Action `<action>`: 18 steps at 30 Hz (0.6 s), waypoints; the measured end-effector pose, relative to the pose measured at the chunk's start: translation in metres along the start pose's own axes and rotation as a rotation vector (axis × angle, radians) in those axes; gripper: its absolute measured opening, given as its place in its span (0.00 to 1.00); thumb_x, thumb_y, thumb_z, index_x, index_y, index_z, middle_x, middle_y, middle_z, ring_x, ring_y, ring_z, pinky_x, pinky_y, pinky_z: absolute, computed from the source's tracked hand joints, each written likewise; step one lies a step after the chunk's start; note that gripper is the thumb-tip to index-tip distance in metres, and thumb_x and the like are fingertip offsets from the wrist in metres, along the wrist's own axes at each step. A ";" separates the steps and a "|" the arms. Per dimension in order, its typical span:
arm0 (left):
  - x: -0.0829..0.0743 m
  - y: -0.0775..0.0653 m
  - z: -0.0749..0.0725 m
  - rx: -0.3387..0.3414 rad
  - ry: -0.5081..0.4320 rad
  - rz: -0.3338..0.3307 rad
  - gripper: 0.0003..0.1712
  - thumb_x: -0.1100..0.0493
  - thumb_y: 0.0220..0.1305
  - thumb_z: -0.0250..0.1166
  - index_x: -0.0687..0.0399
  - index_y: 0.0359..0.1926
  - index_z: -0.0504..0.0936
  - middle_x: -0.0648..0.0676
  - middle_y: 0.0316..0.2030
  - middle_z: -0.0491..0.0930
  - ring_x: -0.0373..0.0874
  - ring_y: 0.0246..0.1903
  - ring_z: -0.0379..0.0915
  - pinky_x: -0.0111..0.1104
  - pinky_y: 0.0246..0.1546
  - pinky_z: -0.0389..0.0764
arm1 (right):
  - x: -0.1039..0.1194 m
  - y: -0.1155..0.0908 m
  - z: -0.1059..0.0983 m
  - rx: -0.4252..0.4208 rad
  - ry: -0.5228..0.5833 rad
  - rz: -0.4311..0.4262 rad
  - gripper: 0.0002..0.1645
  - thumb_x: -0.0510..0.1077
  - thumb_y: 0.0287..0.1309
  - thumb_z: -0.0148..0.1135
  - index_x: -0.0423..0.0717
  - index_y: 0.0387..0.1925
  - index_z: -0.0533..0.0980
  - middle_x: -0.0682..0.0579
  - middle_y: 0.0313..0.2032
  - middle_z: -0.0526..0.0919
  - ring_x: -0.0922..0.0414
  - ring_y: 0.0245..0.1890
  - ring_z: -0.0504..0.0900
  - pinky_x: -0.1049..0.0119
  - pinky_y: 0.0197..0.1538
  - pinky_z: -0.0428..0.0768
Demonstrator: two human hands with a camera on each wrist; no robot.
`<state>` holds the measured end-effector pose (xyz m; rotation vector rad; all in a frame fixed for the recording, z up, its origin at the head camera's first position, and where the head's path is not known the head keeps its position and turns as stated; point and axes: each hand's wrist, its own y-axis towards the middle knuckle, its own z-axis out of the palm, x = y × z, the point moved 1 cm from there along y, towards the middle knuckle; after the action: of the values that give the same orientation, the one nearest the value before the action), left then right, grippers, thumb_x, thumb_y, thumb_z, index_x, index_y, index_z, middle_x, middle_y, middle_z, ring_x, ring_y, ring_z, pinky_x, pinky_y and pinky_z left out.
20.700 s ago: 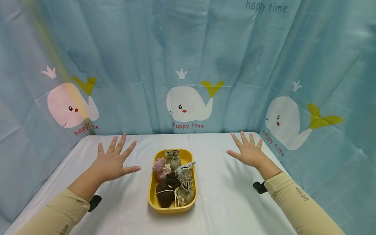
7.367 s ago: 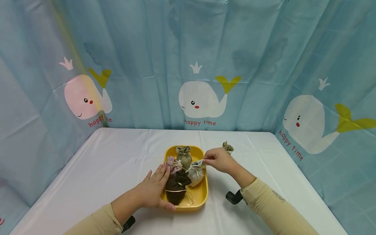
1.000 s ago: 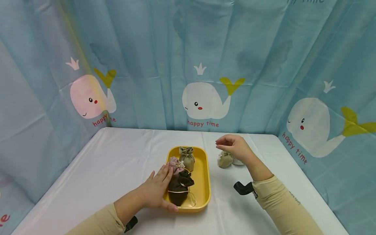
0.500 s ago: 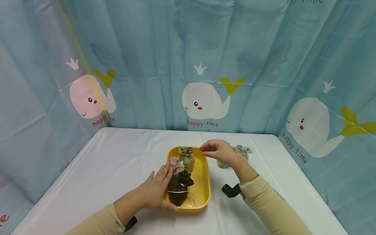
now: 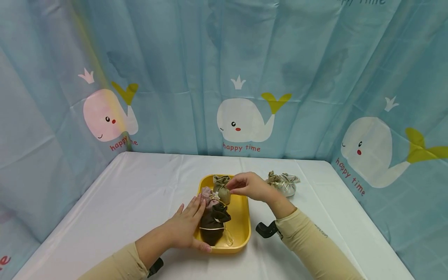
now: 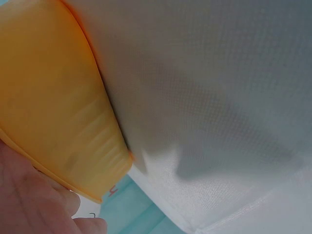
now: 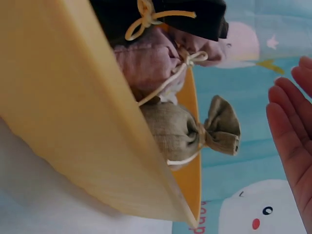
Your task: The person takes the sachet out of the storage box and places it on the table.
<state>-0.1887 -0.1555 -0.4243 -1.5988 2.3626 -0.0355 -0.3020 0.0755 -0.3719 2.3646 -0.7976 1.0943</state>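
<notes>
A yellow tray (image 5: 242,219) holds three drawstring pouches: a dark brown one (image 5: 211,227), a pink one (image 5: 206,193) and an olive one (image 5: 221,195) at the far end. My left hand (image 5: 182,227) rests along the tray's left rim, fingers straight, thumb by the near corner. Over the tray's far right side is my right hand (image 5: 254,187), its fingertips close to the olive pouch. In the right wrist view, that hand's fingers (image 7: 287,122) are extended and apart from the olive pouch (image 7: 170,127), holding nothing.
Two more pouches, a pale grey one (image 5: 288,186) and an olive-green one (image 5: 273,178) partly hidden by the right hand, stand on the white tablecloth (image 5: 150,182) right of the tray. A blue whale-print curtain (image 5: 168,97) hangs behind and on both sides.
Since 20.7 s ago, two pouches have gone from the tray to the table. Over the last second my right hand has moved left, from above them to the olive pouch; my left hand stays put.
</notes>
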 end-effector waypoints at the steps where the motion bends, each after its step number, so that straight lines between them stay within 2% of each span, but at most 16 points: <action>1: 0.000 0.000 0.000 0.000 0.000 0.000 0.78 0.13 0.26 0.49 0.56 0.71 0.39 0.58 0.71 0.32 0.53 0.69 0.25 0.57 0.63 0.41 | 0.000 0.001 0.001 0.010 -0.008 0.003 0.11 0.40 0.55 0.63 0.46 0.41 0.81 0.44 0.41 0.82 0.60 0.40 0.80 0.68 0.42 0.78; 6: -0.001 -0.001 -0.001 0.004 -0.003 -0.001 0.78 0.13 0.26 0.49 0.56 0.71 0.38 0.58 0.71 0.32 0.54 0.69 0.26 0.57 0.62 0.42 | 0.000 0.005 0.007 0.064 0.006 0.026 0.10 0.38 0.55 0.62 0.49 0.40 0.81 0.53 0.39 0.83 0.61 0.39 0.80 0.69 0.42 0.78; 9: -0.001 -0.001 -0.002 0.005 -0.008 0.000 0.78 0.13 0.26 0.50 0.56 0.71 0.38 0.58 0.71 0.31 0.54 0.69 0.26 0.57 0.62 0.41 | 0.001 0.006 0.011 0.089 0.022 0.031 0.11 0.37 0.55 0.62 0.49 0.40 0.81 0.55 0.38 0.83 0.61 0.40 0.81 0.69 0.42 0.78; 18: 0.000 -0.001 -0.001 -0.001 -0.013 0.012 0.77 0.13 0.27 0.50 0.56 0.71 0.37 0.58 0.70 0.30 0.54 0.69 0.25 0.57 0.62 0.42 | 0.000 0.011 0.018 0.188 0.055 0.014 0.14 0.34 0.54 0.62 0.36 0.44 0.78 0.41 0.41 0.81 0.57 0.39 0.81 0.69 0.41 0.78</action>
<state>-0.1877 -0.1558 -0.4234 -1.5804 2.3631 -0.0212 -0.2991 0.0570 -0.3810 2.4723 -0.7208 1.2845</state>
